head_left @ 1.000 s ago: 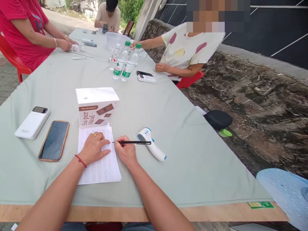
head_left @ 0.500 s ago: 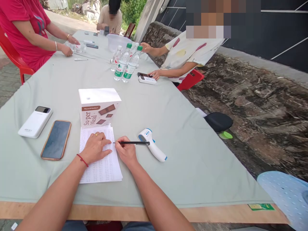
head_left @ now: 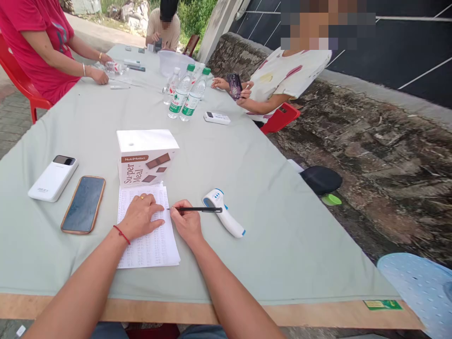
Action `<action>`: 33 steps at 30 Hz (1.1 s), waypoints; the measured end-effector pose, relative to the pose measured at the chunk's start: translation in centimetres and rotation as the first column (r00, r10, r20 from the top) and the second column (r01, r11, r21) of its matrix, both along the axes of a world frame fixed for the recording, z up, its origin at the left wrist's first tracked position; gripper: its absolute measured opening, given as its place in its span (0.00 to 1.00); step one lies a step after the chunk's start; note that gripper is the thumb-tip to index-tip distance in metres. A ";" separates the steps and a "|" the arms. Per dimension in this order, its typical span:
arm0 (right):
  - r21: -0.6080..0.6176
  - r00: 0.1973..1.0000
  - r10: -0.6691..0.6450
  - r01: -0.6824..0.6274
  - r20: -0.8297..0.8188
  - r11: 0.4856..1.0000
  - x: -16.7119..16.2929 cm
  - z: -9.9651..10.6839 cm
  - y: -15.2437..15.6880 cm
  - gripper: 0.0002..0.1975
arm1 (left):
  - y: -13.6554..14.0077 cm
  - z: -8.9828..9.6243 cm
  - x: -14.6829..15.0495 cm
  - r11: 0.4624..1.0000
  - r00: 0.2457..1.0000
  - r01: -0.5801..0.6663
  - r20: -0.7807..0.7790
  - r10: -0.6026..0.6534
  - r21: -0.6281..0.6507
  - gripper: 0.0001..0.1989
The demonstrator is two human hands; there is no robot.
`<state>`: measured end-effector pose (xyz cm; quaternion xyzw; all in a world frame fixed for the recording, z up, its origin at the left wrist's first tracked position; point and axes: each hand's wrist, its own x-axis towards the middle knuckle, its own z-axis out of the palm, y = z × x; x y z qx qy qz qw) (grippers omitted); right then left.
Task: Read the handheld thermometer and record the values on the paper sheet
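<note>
My left hand [head_left: 143,216] lies flat on a stack of paper sheets [head_left: 151,249] covered in rows of small writing, its fingers spread. At the right edge of the sheets, my right hand [head_left: 185,221] grips a black pen [head_left: 201,209], its tip pointing left toward the paper. Just beyond the paper stands a white and brown box [head_left: 148,157] printed "Super Meal". A white and blue infrared thermometer [head_left: 226,214] rests to the right of my right hand. Left of the paper lie a phone [head_left: 84,205] in a brown case and a white power bank [head_left: 52,179].
Several water bottles [head_left: 190,99] stand mid-table near a translucent basin [head_left: 173,63]. Another white power bank [head_left: 216,118] lies before a person [head_left: 289,75] on the right. A person in red [head_left: 45,47] sits left, another person [head_left: 164,28] at the far end. A blue stool [head_left: 416,282] stands at right.
The person on the right has lifted a phone off the table and holds it up. The person in red's bottle has shifted slightly. My hands keep their place.
</note>
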<state>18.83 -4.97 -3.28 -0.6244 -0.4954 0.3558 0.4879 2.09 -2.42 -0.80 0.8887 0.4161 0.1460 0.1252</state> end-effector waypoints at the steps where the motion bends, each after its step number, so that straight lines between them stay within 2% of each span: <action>1: -0.002 1.000 0.003 -0.003 0.008 1.000 0.0 0.0 0.0 0.07 | 0.0 0.0 0.0 1.000 1.000 0.000 -0.003 0.000 0.000 0.13; 13: 0.004 0.999 0.024 -0.024 0.026 1.000 0.1 -0.1 -0.1 0.06 | 0.0 0.0 0.0 1.000 1.000 0.002 -0.012 -0.002 -0.007 0.14; 33: -0.003 0.999 -0.030 0.030 0.026 1.000 0.1 0.2 -0.2 0.07 | -0.1 0.2 0.0 1.000 0.999 0.017 -0.035 -0.017 -0.013 0.15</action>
